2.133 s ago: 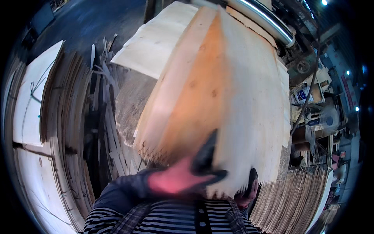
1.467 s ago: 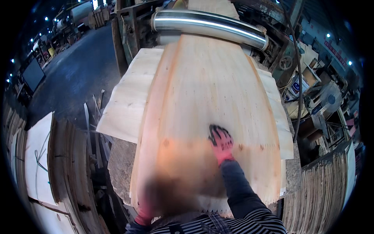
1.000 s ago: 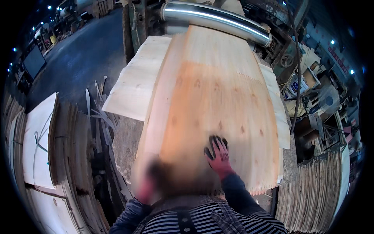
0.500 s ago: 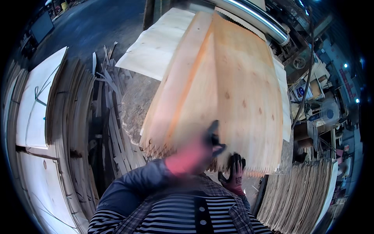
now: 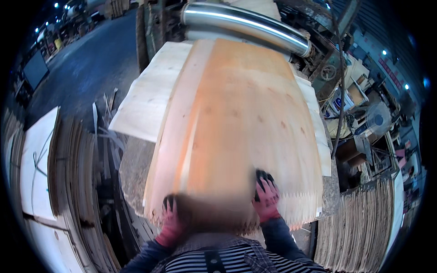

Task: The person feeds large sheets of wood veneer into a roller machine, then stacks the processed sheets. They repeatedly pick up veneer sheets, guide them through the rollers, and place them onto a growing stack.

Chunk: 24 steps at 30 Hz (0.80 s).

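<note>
A stack of thin wood veneer sheets (image 5: 291, 136) lies in front of me, its near edge jagged. On top is an orange-tinted veneer sheet (image 5: 218, 150), its near end blurred by motion between my hands. My left hand (image 5: 170, 221), in a pink glove with black fingertips, closes at the left side of that near end; the blur hides part of its fingers. My right hand (image 5: 266, 195), gloved alike, is at the right side of the same end, fingers bent and together, thumb hidden. Paler veneer sheets (image 5: 145, 98) stick out at the left beneath the stack.
A shiny metal roller (image 5: 246, 22) spans the far side of the stack. Bundled veneer (image 5: 359, 227) stands at the near right, and tied veneer bundles (image 5: 38, 168) at the left. Wood strips (image 5: 107, 150) lie beside the worn support (image 5: 136, 173). A cluttered machine area is at right.
My left hand has swung from the middle down to the left side of the near end. My right hand has moved slightly forward. The top sheet's fold has flattened out, and the view has shifted.
</note>
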{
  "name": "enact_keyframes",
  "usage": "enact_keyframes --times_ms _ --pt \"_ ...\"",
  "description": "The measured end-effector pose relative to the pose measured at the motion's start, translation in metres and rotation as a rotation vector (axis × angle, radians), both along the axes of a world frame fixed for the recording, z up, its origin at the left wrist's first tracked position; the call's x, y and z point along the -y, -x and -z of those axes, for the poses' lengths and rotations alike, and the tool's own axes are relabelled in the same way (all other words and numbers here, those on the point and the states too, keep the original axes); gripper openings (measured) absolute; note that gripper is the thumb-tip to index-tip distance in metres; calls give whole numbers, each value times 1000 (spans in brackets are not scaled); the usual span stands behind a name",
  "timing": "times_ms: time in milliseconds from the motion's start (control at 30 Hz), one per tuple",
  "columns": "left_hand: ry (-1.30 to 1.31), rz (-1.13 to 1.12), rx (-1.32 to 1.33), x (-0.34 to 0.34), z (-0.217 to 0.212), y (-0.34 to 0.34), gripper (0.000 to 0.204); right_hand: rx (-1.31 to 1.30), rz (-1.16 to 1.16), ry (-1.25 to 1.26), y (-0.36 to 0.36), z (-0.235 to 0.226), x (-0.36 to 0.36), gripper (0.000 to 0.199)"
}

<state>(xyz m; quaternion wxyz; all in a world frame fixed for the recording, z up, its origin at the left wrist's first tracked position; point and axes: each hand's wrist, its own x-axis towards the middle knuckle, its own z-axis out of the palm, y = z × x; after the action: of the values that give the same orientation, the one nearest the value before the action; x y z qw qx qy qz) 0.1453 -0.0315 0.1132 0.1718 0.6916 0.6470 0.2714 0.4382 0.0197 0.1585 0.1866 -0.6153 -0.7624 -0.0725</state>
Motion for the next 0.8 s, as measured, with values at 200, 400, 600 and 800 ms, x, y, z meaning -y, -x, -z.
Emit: enact_keyframes --times_ms 200,400,600,800 --pt "-40 -110 199 -2 22 -11 71 -4 -2 -163 -8 35 -144 45" --pt "144 -202 599 -9 9 2 59 112 145 -163 -27 72 -258 53" --pt "426 -209 1128 -15 -24 18 43 -41 -167 77 23 25 -144 66" --pt "721 74 1150 -36 -70 20 40 -113 -236 372 0 34 41 82"
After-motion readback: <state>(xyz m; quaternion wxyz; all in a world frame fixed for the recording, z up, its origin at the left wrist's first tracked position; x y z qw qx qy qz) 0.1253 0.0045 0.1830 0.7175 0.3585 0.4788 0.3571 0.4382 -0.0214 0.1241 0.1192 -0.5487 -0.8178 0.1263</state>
